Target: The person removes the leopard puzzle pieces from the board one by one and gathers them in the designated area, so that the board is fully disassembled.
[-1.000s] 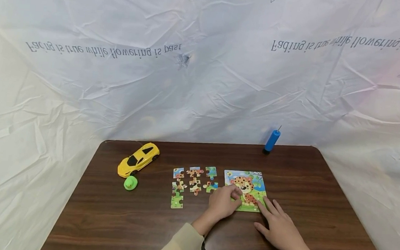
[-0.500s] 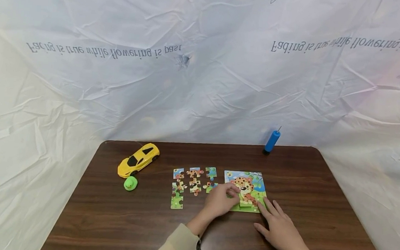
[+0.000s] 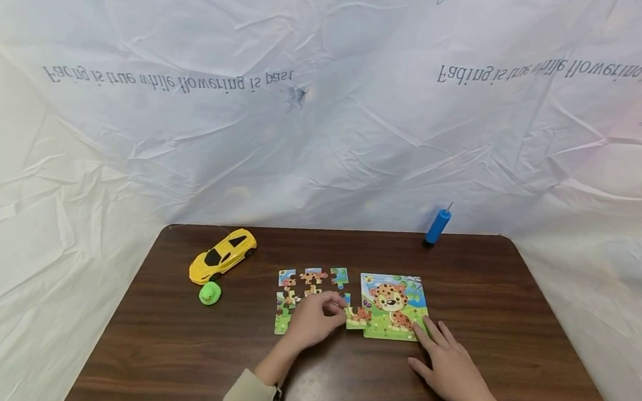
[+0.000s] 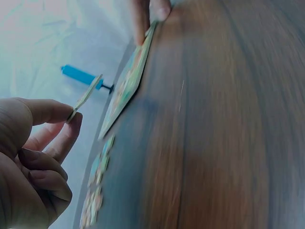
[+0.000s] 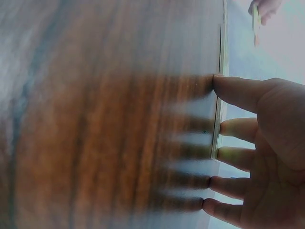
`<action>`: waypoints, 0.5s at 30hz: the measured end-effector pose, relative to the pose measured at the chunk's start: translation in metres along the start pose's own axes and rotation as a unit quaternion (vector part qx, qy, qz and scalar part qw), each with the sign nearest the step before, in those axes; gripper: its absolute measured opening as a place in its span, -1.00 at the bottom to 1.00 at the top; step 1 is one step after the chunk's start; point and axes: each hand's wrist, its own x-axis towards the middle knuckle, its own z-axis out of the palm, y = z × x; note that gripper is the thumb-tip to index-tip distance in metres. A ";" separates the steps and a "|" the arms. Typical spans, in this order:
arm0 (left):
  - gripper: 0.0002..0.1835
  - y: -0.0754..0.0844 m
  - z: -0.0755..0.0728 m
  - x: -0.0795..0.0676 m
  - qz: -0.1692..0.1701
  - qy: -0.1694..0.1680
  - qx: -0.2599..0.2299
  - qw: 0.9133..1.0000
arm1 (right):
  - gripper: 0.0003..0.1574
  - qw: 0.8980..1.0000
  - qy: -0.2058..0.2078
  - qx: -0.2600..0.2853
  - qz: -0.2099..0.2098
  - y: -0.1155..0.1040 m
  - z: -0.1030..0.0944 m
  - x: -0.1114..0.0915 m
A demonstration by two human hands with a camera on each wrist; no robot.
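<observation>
My left hand (image 3: 312,319) pinches a jigsaw piece (image 3: 357,318) by its left side, between thumb and fingertips. Green with part of a spotted leopard, the piece is raised off the tabletop in the left wrist view and overlaps the lower left edge of the square leopard picture board (image 3: 389,298) in the head view. The fingers of my right hand (image 3: 449,362) are spread, with some tips on the board's lower right edge and the thumb on the table. Left of the board lie several loose jigsaw pieces (image 3: 312,276), some hidden behind my left hand.
A yellow toy car (image 3: 223,257) and a green toy duck (image 3: 210,293) stand at the left of the brown table (image 3: 204,354). Near the back edge, a blue hand pump (image 3: 438,226) stands upright against the white cloth backdrop (image 3: 326,132).
My left hand has moved left from over the board's lower left part, carrying the jigsaw piece to the board's left edge. The right hand stays in place.
</observation>
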 end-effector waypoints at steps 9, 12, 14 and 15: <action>-0.91 -0.027 -0.034 -0.016 -0.011 0.016 0.021 1.000 | -0.09 1.000 -0.002 0.001 0.001 -0.001 -0.001 0.000; -0.92 -0.034 -0.043 -0.021 -0.022 0.013 0.024 0.999 | -0.09 1.000 -0.005 0.002 0.004 -0.002 -0.001 0.000; -0.91 -0.037 -0.047 -0.023 -0.028 0.009 0.027 0.999 | -0.08 1.000 -0.005 0.003 0.005 -0.002 -0.001 -0.001; -0.91 -0.039 -0.049 -0.024 -0.032 0.007 0.029 0.999 | -0.08 1.000 -0.004 0.003 0.004 -0.002 -0.001 0.000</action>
